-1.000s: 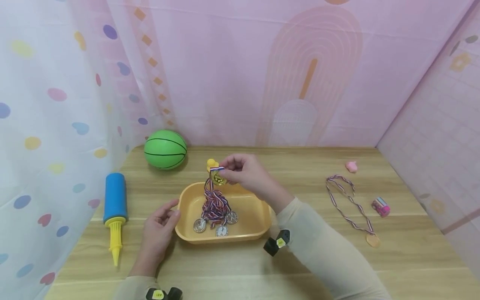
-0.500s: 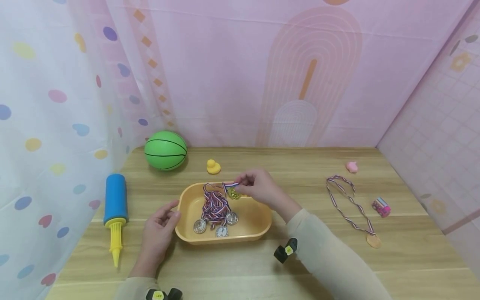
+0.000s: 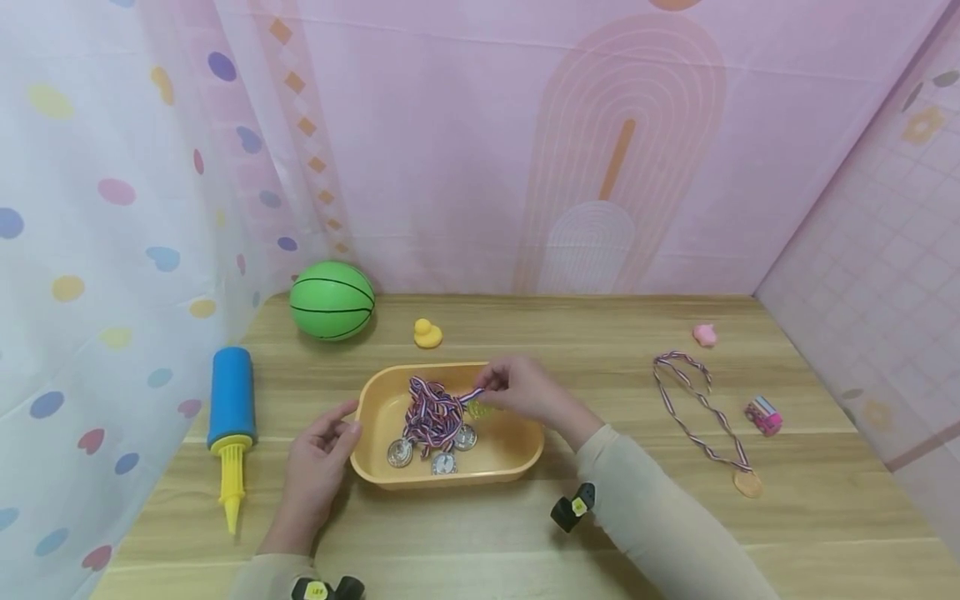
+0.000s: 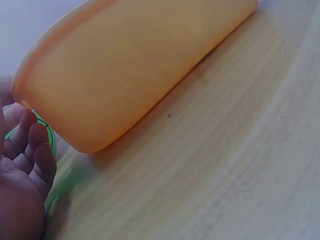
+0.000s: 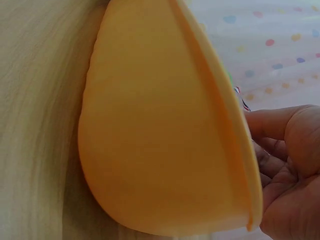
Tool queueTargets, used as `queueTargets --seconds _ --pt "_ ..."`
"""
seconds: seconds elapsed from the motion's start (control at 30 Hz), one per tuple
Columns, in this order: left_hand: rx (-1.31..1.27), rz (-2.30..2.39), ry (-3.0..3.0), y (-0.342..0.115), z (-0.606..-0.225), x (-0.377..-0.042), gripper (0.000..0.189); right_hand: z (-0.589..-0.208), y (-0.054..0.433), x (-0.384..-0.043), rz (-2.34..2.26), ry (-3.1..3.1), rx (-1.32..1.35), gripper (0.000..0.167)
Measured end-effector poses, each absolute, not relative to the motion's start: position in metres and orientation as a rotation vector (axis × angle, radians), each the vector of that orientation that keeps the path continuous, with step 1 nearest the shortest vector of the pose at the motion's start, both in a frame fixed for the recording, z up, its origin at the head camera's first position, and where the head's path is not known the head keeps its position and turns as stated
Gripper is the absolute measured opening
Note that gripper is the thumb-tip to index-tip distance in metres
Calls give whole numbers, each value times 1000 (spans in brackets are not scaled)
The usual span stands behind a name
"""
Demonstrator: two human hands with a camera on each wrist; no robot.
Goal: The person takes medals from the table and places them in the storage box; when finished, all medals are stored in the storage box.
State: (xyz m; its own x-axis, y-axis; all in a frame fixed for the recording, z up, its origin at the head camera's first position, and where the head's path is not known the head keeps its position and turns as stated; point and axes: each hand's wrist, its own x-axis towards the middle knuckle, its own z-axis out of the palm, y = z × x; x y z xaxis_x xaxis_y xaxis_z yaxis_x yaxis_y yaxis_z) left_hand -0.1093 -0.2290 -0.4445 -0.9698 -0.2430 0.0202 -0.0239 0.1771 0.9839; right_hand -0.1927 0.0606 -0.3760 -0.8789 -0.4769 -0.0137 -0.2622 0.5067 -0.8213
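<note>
A yellow-orange plastic basin (image 3: pixel 491 467) holds a tangled heap of striped ribbons (image 3: pixel 433 415) with silver medals (image 3: pixel 400 452) along its near side. Over the basin's far right part, my right hand (image 3: pixel 527 390) pinches a gold medal (image 3: pixel 480 408) by the top, its ribbon trailing left into the heap. In the right wrist view the basin's wall hides the medal and the fingertips. My left hand (image 3: pixel 321 458) rests its loosely bent fingers and thumb against the basin's left rim; the left wrist view shows its fingers (image 4: pixel 37 145) beside the outer wall.
Behind the basin are a green ball (image 3: pixel 332 302) and a yellow toy duck (image 3: pixel 427 334). A blue and yellow hand pump (image 3: pixel 232 417) lies left. On the right lie a ribboned medal (image 3: pixel 747 483), a pink toy (image 3: pixel 704 335) and a small pink block-like item (image 3: pixel 763 415).
My right hand has brought the gold medal from above the basin's far rim rightward and down into the basin. The duck has come into full view. My left hand stays at the rim.
</note>
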Motion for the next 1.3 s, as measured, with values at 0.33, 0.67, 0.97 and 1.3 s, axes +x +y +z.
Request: queueTargets --seconds 0.33,0.67,0.97,1.3 --pt "241 -1884 -2266 -229 -445 -109 39 -384 53 -191 -1112 2536 -711 7" --pt "239 -1898 -2258 -229 -445 -109 39 -384 51 -187 -1045 2541 -733 11" --pt "237 -1904 -2257 -230 -446 -109 40 -381 50 -187 -906 2569 -840 10" --pt "241 -1888 -2269 -230 -446 -110 40 -383 47 -185 -754 2544 -862 12"
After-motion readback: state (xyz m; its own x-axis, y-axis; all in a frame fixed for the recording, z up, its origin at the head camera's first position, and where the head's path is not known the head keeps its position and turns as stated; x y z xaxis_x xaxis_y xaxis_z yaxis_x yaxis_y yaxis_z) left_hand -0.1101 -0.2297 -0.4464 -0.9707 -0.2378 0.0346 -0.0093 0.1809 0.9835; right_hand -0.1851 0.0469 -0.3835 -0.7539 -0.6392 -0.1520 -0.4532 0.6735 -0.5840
